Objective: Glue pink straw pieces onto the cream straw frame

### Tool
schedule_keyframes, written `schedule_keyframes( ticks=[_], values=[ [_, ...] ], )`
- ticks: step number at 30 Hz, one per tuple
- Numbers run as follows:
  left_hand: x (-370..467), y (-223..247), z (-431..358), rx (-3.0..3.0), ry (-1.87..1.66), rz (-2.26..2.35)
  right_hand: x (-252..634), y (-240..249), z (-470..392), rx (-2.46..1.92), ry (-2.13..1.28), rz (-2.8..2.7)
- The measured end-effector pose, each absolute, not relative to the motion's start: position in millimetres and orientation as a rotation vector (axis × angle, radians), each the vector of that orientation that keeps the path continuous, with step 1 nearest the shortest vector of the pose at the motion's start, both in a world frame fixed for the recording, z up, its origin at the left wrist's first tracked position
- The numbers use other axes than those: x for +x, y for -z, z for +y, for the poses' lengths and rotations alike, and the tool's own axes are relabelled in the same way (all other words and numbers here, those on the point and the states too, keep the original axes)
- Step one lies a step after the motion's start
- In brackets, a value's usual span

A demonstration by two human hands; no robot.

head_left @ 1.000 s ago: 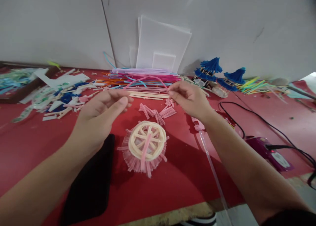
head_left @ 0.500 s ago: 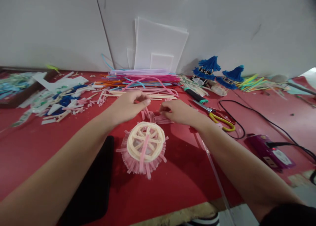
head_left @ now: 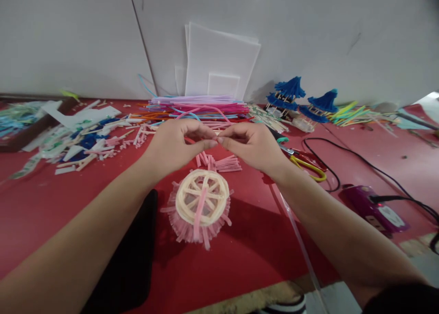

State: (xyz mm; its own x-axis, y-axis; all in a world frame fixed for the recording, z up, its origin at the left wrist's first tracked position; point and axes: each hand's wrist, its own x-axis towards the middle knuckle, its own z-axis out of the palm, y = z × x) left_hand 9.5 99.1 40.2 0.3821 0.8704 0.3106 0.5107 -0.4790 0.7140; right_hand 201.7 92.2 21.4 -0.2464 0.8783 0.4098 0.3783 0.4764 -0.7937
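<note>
Though near left hand and right hand, fingertips pressed together, the cream-pink wheel apart, nearer the camera.

A red tabletop spans the frame, its worn edge at bottom centre. On it, just below centre, lies a round cream-and-pink piece, with short pink strips just above and a black flat object at lower left. Mixed scraps cover the upper left; coloured stems lie at upper centre. Two blue-roofed models stand at upper right, above yellow-handled pliers or scissors and a purple socket block.
</note>
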Motion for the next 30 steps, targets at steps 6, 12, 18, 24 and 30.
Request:
schedule_keyframes(
  ticks=[6, 12, 18, 24, 30],
  values=[
    [12, -45, 98, 2.15, -0.931, 1.223, 199, -22, 91, -1.001, -0.803, -1.743],
    [14, -50, 95, 2.155, -0.939, 1.188, 197, -17, 89, -0.918, -0.934, -1.543],
    [13, -55, 93, 2.156, -0.884, 1.124, 196, -15, 87, -0.848, -0.836, -1.557],
    [14, -50, 93, 1.941, -0.891, 1.09, 198, -14, 85, -0.785, -0.373, -1.653],
    [16, -43, 96, 1.639, -0.911, 1.039, 200, -11, 87, -0.728, -0.157, -1.808]
  ],
)
